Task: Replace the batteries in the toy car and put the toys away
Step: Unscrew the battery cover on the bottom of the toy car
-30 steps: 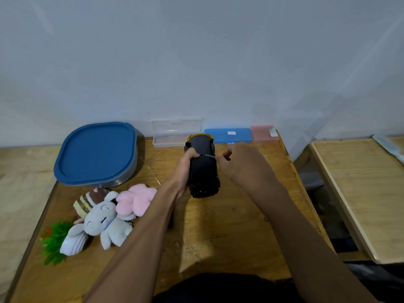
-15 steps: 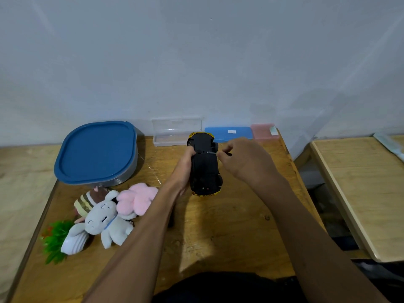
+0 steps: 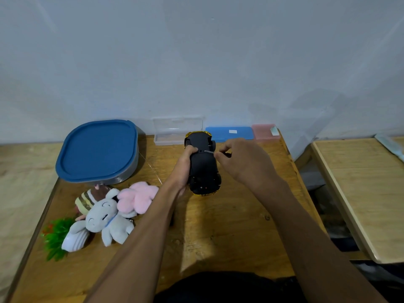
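Black toy car (image 3: 203, 167) upside down between left hand (image 3: 182, 171) and right hand (image 3: 242, 162)

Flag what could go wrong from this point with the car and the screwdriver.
1. The toy car is upside down, held by the left hand alone; the thin screwdriver in the right hand meets it at a slant and could slip off the screw.
2. A freed screw would be tiny and could roll off the table edge.
3. The soft toys lie beside the left forearm and could get nudged.
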A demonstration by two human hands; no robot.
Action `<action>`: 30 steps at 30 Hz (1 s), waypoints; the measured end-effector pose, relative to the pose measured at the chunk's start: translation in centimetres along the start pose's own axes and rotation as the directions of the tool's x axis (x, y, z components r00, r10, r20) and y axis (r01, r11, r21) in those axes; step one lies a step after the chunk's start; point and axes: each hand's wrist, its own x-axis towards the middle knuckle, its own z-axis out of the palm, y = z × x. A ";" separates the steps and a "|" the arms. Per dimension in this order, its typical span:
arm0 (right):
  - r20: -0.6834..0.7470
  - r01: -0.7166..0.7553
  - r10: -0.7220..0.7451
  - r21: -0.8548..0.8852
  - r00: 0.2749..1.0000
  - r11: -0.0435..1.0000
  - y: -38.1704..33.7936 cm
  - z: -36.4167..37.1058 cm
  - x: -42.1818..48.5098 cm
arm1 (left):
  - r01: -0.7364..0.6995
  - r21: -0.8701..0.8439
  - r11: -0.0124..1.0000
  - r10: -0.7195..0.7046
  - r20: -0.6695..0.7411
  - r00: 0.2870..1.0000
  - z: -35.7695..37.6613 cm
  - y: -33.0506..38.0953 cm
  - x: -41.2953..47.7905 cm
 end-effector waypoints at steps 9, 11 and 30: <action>0.062 -0.010 0.008 0.021 0.998 1.000 0.3 0.4 -0.3 | 0.089 -0.055 0.994 -0.088 0.026 0.996 -0.7 -0.5 0.2; 0.072 -0.020 0.018 0.022 0.997 1.000 0.5 0.4 -0.4 | 0.112 -0.052 0.992 -0.110 0.054 0.993 -0.8 -0.5 0.1; 0.006 -0.042 0.042 0.128 0.999 0.991 2.0 0.7 0.0 | -0.121 0.117 0.986 0.123 -0.014 0.992 -0.1 -1.2 -0.3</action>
